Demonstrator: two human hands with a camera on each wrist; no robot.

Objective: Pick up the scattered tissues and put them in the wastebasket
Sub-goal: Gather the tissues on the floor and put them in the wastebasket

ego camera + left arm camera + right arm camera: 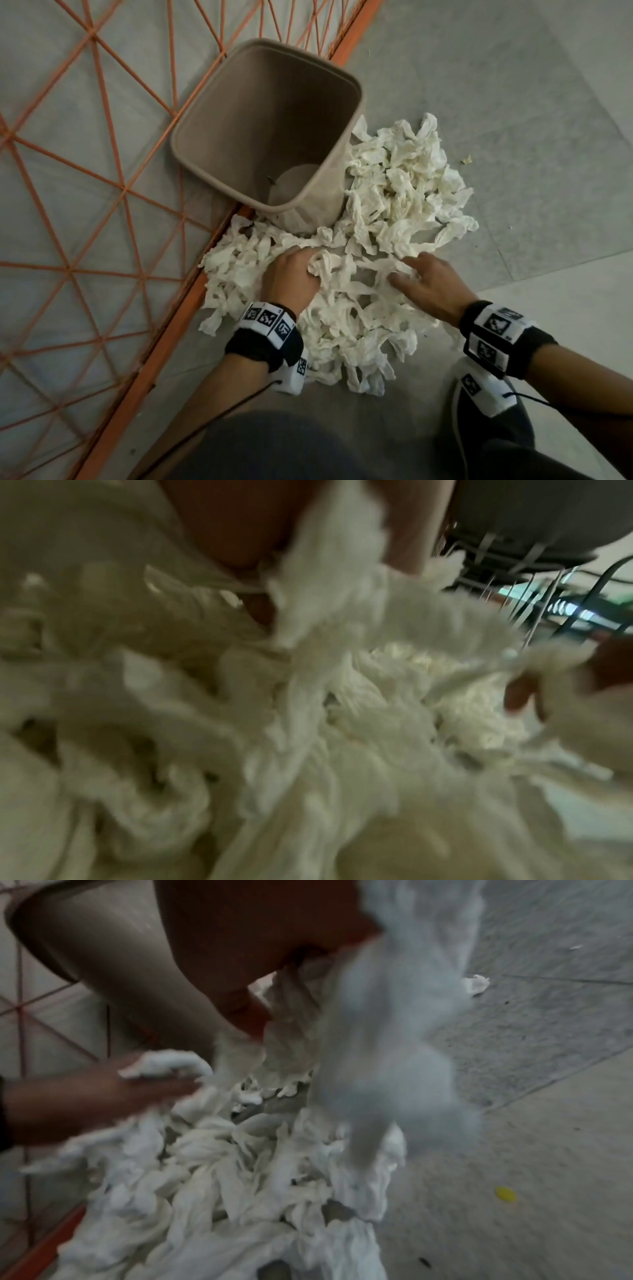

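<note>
Dozens of tissues (pixel 394 192) litter the floor (pixel 513 102) beside the empty-looking wastebasket (pixel 274 120); left hand (pixel 291 274) grips a wad (pixel 322 265), right hand's (pixel 431 287) grip unclear.

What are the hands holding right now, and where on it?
Left hand grips a clump of tissues from the pile's middle. Right hand lies on the pile; grip cannot be told.

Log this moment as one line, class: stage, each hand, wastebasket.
stage: gathering | left hand: grips tissues | right hand: pinches tissues | wastebasket: no tissues seen inside | tissues: mostly on floor
</note>
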